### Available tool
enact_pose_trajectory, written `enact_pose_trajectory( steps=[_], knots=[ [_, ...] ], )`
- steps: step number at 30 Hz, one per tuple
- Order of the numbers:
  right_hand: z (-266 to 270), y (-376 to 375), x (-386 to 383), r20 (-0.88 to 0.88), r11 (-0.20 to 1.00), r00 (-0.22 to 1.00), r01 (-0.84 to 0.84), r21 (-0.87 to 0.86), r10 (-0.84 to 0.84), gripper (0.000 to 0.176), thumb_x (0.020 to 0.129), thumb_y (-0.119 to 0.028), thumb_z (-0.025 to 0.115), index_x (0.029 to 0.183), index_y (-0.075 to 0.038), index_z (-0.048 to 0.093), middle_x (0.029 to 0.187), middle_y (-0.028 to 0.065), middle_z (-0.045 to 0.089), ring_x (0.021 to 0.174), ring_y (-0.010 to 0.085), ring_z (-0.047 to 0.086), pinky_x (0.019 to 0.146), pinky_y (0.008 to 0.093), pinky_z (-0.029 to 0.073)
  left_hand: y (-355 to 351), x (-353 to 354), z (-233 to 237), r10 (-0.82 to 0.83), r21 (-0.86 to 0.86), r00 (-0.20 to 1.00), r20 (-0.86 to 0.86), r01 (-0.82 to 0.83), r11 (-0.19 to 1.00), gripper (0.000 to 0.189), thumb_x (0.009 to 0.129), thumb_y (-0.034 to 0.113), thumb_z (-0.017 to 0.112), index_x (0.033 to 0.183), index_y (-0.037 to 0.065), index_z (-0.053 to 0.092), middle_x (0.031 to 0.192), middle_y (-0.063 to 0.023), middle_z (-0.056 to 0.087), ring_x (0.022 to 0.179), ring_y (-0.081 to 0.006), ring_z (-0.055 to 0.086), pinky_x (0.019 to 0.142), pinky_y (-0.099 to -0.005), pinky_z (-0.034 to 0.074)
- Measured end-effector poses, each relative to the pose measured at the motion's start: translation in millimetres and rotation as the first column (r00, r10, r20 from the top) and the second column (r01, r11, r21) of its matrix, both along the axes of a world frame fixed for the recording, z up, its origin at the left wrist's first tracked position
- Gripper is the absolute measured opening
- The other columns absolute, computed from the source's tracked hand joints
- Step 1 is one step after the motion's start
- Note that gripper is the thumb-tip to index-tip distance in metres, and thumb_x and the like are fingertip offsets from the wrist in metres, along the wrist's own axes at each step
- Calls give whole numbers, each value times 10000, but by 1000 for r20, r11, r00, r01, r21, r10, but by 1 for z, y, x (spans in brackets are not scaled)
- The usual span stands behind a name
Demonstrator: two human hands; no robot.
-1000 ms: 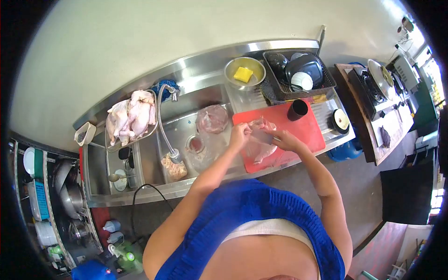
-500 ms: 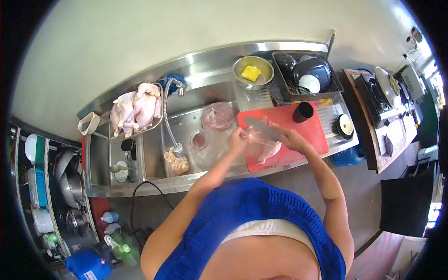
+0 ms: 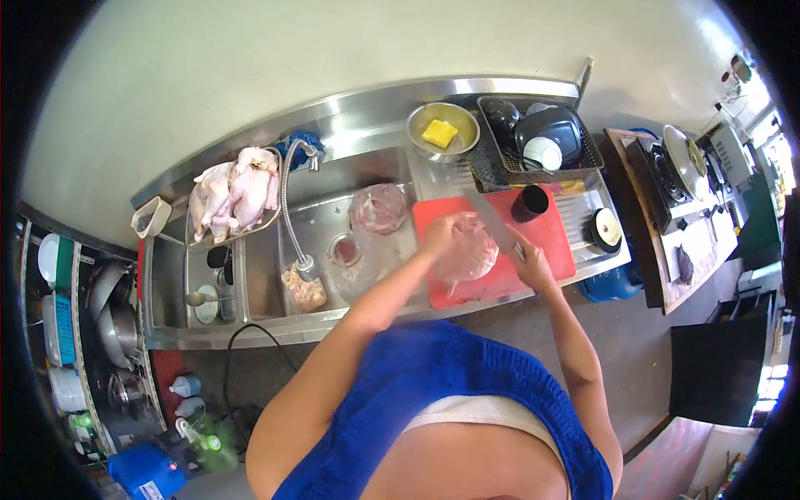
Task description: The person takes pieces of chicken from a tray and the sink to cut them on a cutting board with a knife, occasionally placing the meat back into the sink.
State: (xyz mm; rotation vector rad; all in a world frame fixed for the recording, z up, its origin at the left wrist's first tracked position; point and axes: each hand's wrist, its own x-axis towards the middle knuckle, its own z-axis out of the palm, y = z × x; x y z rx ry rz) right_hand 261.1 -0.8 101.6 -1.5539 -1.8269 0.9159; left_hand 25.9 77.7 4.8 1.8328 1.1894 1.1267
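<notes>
My right hand (image 3: 532,267) is closed round the handle of a broad-bladed knife (image 3: 490,218), its blade slanting up and left across the red cutting board (image 3: 542,243). At the board's left side my left hand (image 3: 443,235) grips a piece of raw chicken (image 3: 471,254), fingers closed on its upper left edge. The blade overlaps the chicken's upper right side in this view. A black cup (image 3: 530,203) stands on the board just beyond the knife.
Left of the board, the steel sink (image 3: 333,179) holds bagged meat (image 3: 377,208) and chicken scraps (image 3: 303,290). Whole chickens (image 3: 236,193) lie in a tray beside the flexible faucet (image 3: 286,200). Behind stand a bowl with a yellow sponge (image 3: 439,133) and a dish rack (image 3: 596,162).
The chicken piece has turned on the board and now lies broader and more to the left. The knife blade has swung from nearly level to a steeper slant.
</notes>
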Motion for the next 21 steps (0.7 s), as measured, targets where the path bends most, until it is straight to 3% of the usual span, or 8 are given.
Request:
enact_pose_trajectory(
  steps=[1, 2, 4, 5, 12, 16, 18, 21],
  knots=[
    [-7, -4, -3, 25, 995, 999, -41, 95, 38, 557, 853, -95, 554, 1405, -133, 481, 1074, 275, 654, 1024, 444, 622, 857, 471, 504, 3, 1, -2, -4, -1, 1000, -2, 4, 1000, 111, 711, 11, 665, 793, 24, 592, 767, -169, 646, 725, -274, 668, 619, -379, 493],
    [-12, -8, -2, 26, 995, 999, -36, 93, 33, 557, 853, -95, 554, 1405, -133, 481, 1074, 275, 654, 1024, 444, 622, 857, 471, 504, 5, 3, -3, 31, -28, 999, 18, -30, 999, 115, 714, 31, 682, 789, 24, 595, 782, -172, 655, 734, -285, 672, 623, -384, 497],
    [-5, -14, -8, 234, 997, 970, -60, -42, 68, 628, 814, -63, 527, 1430, -135, 426, 965, 299, 648, 933, 478, 617, 823, 528, 487, 8, 8, -6, 59, -56, 997, 40, -57, 997, 125, 718, 51, 700, 785, 23, 598, 797, -176, 664, 743, -296, 675, 628, -390, 502],
    [-12, -15, -8, 249, 997, 966, -82, 17, 75, 675, 788, -42, 506, 1443, -152, 389, 900, 299, 631, 883, 485, 605, 803, 565, 467, 8, 6, -7, 70, -94, 997, 16, -68, 993, 146, 722, 82, 719, 773, 23, 595, 787, -168, 661, 738, -296, 670, 634, -390, 502],
    [-20, -10, -3, 277, 991, 955, -122, 60, 101, 656, 801, -60, 501, 1441, -156, 396, 948, 294, 636, 910, 471, 610, 806, 554, 477, 15, 11, -12, 169, -95, 969, -180, -188, 978, 203, 715, 111, 760, 728, 27, 575, 704, -126, 635, 670, -270, 637, 626, -374, 502],
    [-19, -14, -8, 288, 992, 950, -125, -3, 121, 644, 808, -70, 497, 1439, -154, 400, 938, 286, 643, 903, 465, 615, 807, 546, 482, 21, 2, -23, 244, -197, 969, -44, -248, 948, 162, 719, 95, 750, 779, 15, 623, 687, -122, 649, 666, -274, 659, 627, -389, 514],
    [-18, -16, -9, 299, 993, 947, -116, -17, 116, 640, 809, -73, 496, 1437, -152, 402, 939, 285, 645, 904, 464, 617, 808, 545, 483, 36, -4, -45, 115, -403, 974, -196, -187, 896, 161, 699, 94, 746, 833, 17, 702, 721, -138, 693, 707, -277, 693, 665, -400, 533],
    [-12, -16, -15, 273, 991, 953, -137, 2, 131, 633, 806, -76, 497, 1428, -135, 402, 937, 300, 645, 914, 471, 615, 832, 548, 473, 29, -9, -9, 27, -377, 930, -368, -176, 909, 168, 675, 81, 740, 838, 42, 752, 797, -172, 717, 756, -283, 711, 699, -390, 548]
  ],
)
